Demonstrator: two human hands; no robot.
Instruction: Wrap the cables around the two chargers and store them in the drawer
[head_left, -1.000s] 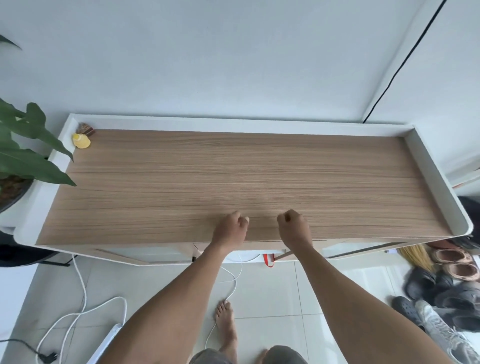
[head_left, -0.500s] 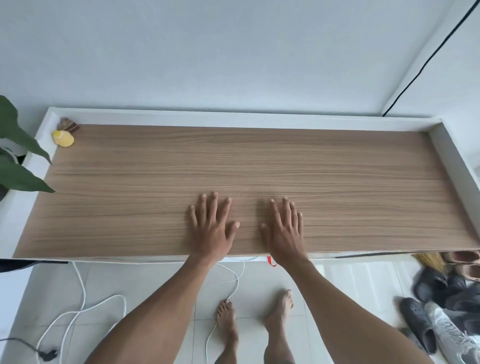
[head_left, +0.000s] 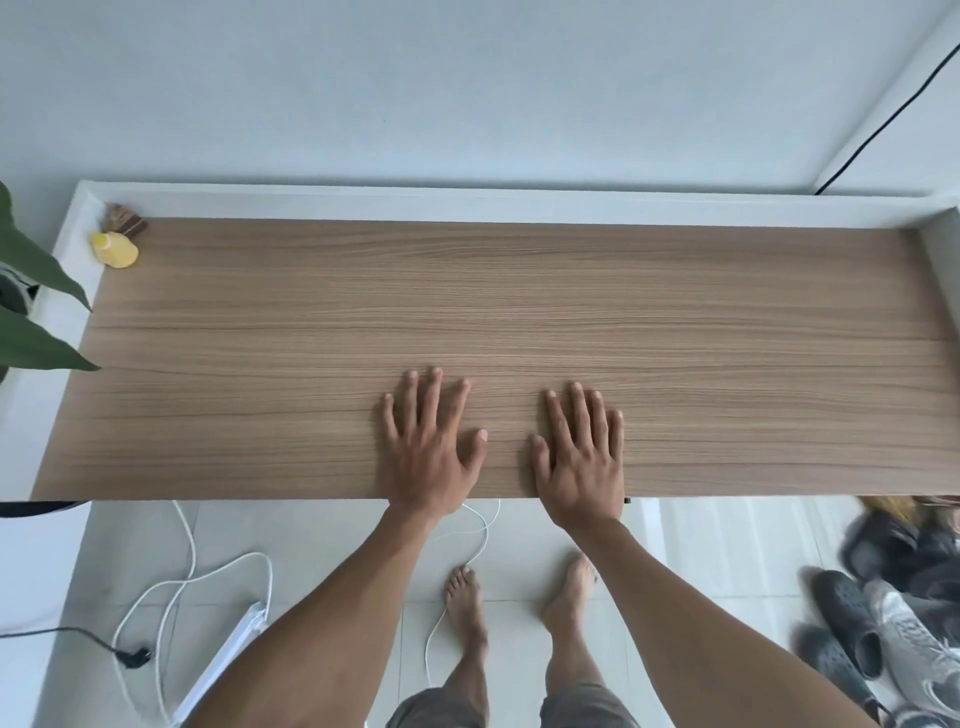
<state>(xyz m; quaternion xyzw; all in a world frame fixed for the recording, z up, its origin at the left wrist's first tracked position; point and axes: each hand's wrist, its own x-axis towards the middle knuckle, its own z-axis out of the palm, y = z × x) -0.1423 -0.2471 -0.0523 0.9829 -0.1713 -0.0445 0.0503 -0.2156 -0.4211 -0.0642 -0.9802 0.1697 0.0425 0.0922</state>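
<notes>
Where the view looks straight down, the wood-topped counter (head_left: 519, 312) fills the middle from 9 to 3 o'clock. Its white rim is cut off at both ends, and its front edge hides whatever lies below, so the drawer and the two chargers cannot be made out.

Two bare forearms reach up from 6 o'clock. The left grip (head_left: 431, 452) lies flat on the wood near the front edge, fingers straight and spread apart, holding nothing. The right grip (head_left: 579, 457) rests just beside it toward 3 o'clock, likewise flat and apart, its heel over the edge.

At 4 o'clock a heap of shoes (head_left: 883, 623) is blurred and cropped by the frame. At 9 o'clock green plant leaves (head_left: 31, 291) are cut off by the border.

On the floor at 6 o'clock a thin white cable (head_left: 483, 535) comes out from under the counter between the wrists and runs past the left foot (head_left: 465, 603). Whether it belongs to a charger cannot be told.

At 7 o'clock lie a white power strip (head_left: 228, 649) and a black plug (head_left: 135, 656). In the 10 o'clock corner sits a small yellow object (head_left: 115, 250), too small to identify.
</notes>
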